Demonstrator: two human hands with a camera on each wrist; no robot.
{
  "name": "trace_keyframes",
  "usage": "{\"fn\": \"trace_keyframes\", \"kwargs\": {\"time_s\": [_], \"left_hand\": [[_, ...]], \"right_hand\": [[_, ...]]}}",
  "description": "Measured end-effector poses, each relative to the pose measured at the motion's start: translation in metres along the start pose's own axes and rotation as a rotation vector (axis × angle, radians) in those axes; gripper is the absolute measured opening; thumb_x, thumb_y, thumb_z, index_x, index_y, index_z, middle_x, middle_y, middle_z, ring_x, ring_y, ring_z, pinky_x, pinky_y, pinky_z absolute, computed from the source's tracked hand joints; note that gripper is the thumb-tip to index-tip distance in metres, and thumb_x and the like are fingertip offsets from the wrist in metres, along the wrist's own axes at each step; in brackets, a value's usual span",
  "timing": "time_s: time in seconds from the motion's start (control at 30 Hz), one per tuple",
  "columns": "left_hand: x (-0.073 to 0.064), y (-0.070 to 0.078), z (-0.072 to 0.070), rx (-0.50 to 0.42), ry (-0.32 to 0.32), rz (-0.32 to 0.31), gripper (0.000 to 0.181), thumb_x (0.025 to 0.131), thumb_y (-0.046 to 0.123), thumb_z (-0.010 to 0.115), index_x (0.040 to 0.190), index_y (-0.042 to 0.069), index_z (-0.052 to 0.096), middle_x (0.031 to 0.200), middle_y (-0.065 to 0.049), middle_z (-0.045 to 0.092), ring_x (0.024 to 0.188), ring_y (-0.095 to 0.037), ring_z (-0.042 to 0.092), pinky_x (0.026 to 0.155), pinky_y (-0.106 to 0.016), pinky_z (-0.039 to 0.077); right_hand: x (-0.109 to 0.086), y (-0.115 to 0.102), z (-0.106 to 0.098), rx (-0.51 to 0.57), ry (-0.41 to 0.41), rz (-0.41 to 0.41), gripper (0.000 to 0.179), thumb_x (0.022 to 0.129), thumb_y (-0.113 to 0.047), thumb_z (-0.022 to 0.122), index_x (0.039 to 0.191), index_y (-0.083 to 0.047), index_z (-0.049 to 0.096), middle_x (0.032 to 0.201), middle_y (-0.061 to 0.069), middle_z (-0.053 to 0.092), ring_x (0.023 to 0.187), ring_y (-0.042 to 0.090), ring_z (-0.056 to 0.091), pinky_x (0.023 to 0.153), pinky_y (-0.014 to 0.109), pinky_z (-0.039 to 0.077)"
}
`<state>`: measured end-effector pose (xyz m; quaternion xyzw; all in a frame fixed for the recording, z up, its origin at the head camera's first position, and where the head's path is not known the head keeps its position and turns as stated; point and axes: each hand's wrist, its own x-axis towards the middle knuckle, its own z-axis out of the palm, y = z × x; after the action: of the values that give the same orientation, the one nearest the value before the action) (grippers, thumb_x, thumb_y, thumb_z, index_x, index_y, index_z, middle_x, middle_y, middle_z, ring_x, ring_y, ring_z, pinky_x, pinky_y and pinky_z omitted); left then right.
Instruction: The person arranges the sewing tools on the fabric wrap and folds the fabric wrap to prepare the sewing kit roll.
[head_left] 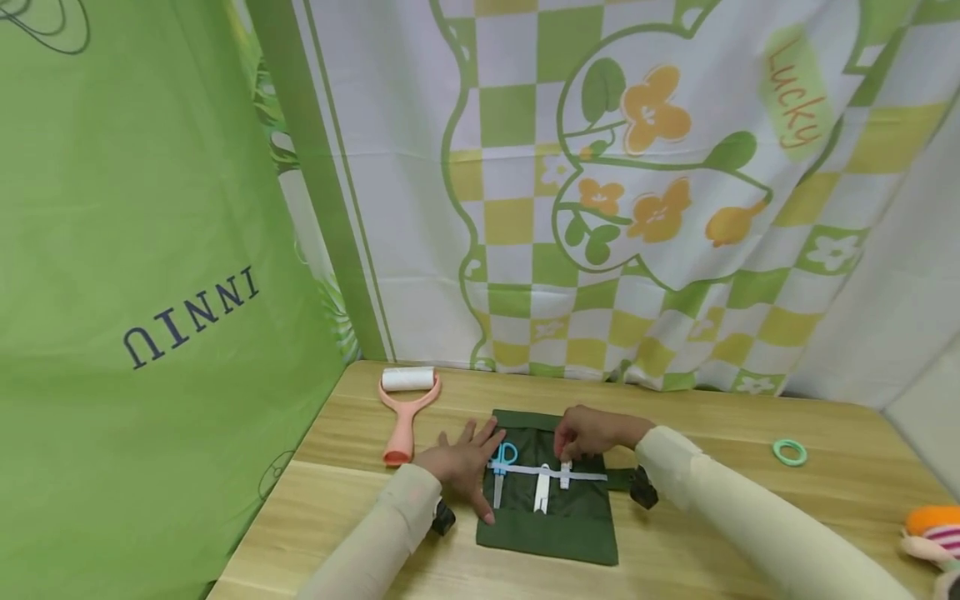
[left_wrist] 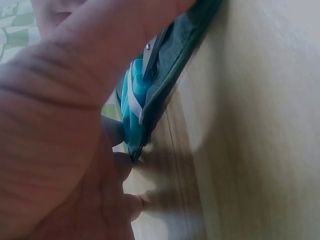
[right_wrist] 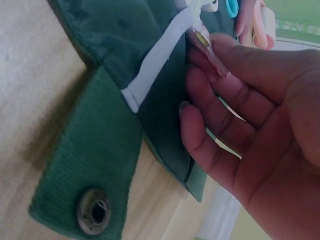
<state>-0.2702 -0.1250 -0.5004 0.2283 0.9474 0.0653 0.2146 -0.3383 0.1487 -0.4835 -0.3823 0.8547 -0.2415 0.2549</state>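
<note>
A green-and-white printed curtain (head_left: 510, 117) filled most of the background, with "Lucky" in orange script on a pale green patch at its upper right. To its left hung a plain green cloth (head_left: 150, 200), its slanting dark capitals seeming to read "UINNI". Below them lay the wood-grain counter (head_left: 712, 442).

On the counter a dark green fabric tool pouch (head_left: 551, 537) lay opened out, near the front and between the person's hands. A pink-handled lint roller (head_left: 405, 417) with a white roll lay behind the left forearm. The left hand (head_left: 463, 467) was spread wide, its fingers and thumb resting on the pouch's left side and gripping nothing. The right hand (head_left: 588, 429) had its thumb and forefinger closed in a pinch, the other fingers loosely curled. A striped soft toy (head_left: 937, 525) showed partly at the right edge.

Blue-handled scissors (head_left: 499, 478) and a slim white tool (head_left: 542, 492) sat under the pouch's white elastic strip (head_left: 525, 470). A mint-green ring (head_left: 790, 452) lay well apart to the right. The right hand pinched a small whitish item (head_left: 566, 479) at the strip, beside the white tool; its exact kind could not be made out. A metal snap (right_wrist: 94, 211) was set in the pouch's side tab.
</note>
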Motion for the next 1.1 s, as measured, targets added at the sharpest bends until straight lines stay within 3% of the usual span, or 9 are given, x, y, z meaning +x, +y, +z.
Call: {"fn": "trace_keyframes", "kwargs": {"time_s": [0.37,0.47,0.57,0.67,0.83,0.97,1.1], "left_hand": [[0.009,0.009,0.001,0.022,-0.010,0.025,0.139,0.059,0.061,0.089,0.163,0.026,0.005,0.171,0.001,-0.007,0.158,-0.035,-0.001,0.113,-0.078,0.015],[0.010,0.012,0.001,0.036,-0.011,0.023,0.139,0.058,0.062,0.090,0.163,0.027,0.006,0.171,0.002,-0.006,0.158,-0.034,0.000,0.113,-0.077,0.016],[0.010,0.012,0.001,0.044,0.000,0.026,0.139,0.058,0.062,0.090,0.163,0.026,0.006,0.172,0.001,-0.005,0.158,-0.035,0.001,0.112,-0.077,0.017],[0.011,0.012,0.000,0.042,0.016,0.041,0.139,0.059,0.063,0.089,0.163,0.025,0.006,0.172,-0.001,-0.006,0.158,-0.036,0.001,0.111,-0.078,0.018],[0.009,0.011,-0.004,0.037,0.028,0.044,0.139,0.059,0.064,0.089,0.163,0.022,0.007,0.172,-0.003,-0.006,0.158,-0.038,0.001,0.111,-0.078,0.019],[0.004,0.007,-0.010,0.049,0.024,0.017,0.139,0.059,0.064,0.088,0.163,0.022,0.007,0.172,-0.004,-0.005,0.158,-0.039,0.001,0.110,-0.079,0.019],[0.001,0.002,-0.015,0.045,-0.002,-0.005,0.138,0.060,0.064,0.088,0.163,0.021,0.006,0.171,-0.004,-0.007,0.158,-0.039,-0.001,0.110,-0.080,0.017]], "right_hand": [[-0.017,0.002,0.007,-0.016,0.007,-0.014,0.010,0.092,-0.007,0.071,0.083,-0.012,0.074,0.075,-0.002,0.072,0.064,0.003,0.060,0.058,0.020,0.050],[-0.022,0.004,0.007,-0.033,0.018,-0.022,0.005,0.092,-0.009,0.070,0.094,-0.007,0.075,0.081,-0.002,0.075,0.070,0.002,0.064,0.063,0.021,0.052],[-0.035,0.002,-0.003,-0.148,0.096,-0.041,0.019,0.094,-0.018,0.070,0.108,-0.004,0.073,0.095,0.003,0.076,0.081,0.007,0.068,0.072,0.026,0.055],[-0.065,-0.005,-0.023,-0.277,0.223,-0.036,0.027,0.095,-0.023,0.069,0.114,-0.004,0.071,0.103,0.007,0.074,0.086,0.013,0.069,0.074,0.031,0.056],[-0.148,-0.014,-0.048,-0.376,0.314,0.060,0.016,0.096,-0.020,0.067,0.107,-0.010,0.073,0.094,-0.001,0.074,0.077,0.004,0.065,0.065,0.026,0.053],[-0.211,-0.012,-0.043,-0.413,0.299,0.136,0.010,0.091,-0.017,0.072,0.100,-0.011,0.073,0.085,-0.008,0.071,0.071,-0.003,0.059,0.058,0.023,0.048],[-0.245,-0.007,-0.023,-0.366,0.180,0.254,0.019,0.086,-0.020,0.078,0.100,-0.010,0.071,0.084,-0.007,0.067,0.071,-0.001,0.057,0.059,0.024,0.047]]}}
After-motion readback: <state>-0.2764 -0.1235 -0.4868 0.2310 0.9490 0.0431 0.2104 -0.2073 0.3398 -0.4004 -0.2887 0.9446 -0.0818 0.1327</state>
